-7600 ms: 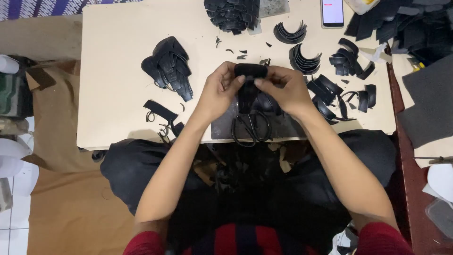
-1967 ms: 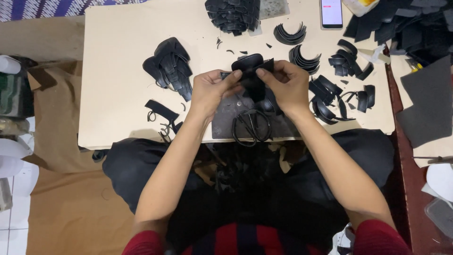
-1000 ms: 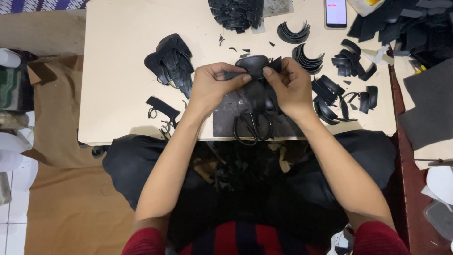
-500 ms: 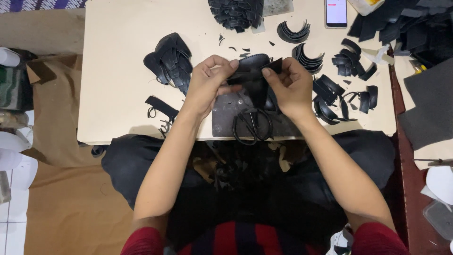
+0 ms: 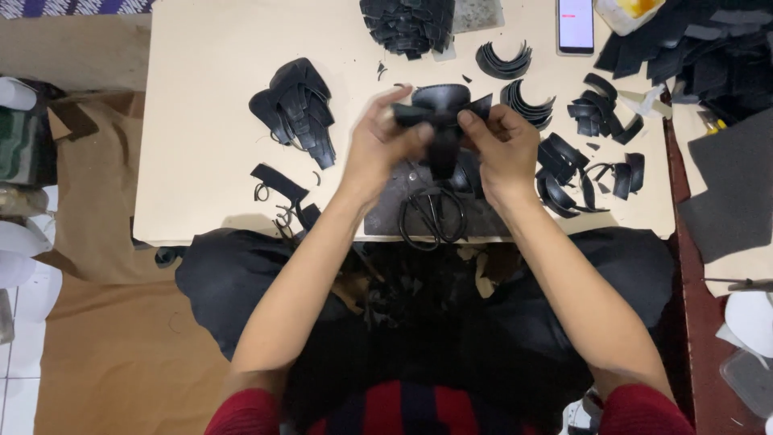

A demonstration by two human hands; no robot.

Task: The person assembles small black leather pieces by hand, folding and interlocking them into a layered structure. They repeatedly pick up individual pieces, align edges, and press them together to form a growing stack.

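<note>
Both hands, left (image 5: 385, 141) and right (image 5: 503, 145), are gripping a black piece (image 5: 440, 109) above the surface (image 5: 201, 185); scissors (image 5: 432, 216) are lying idle, finished stacks (image 5: 294, 109) and loose strips (image 5: 584, 173) flanking them

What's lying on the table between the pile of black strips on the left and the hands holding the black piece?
In the head view, the stretch of table between the pile of black strips and the left hand is bare but for tiny scraps.
</note>
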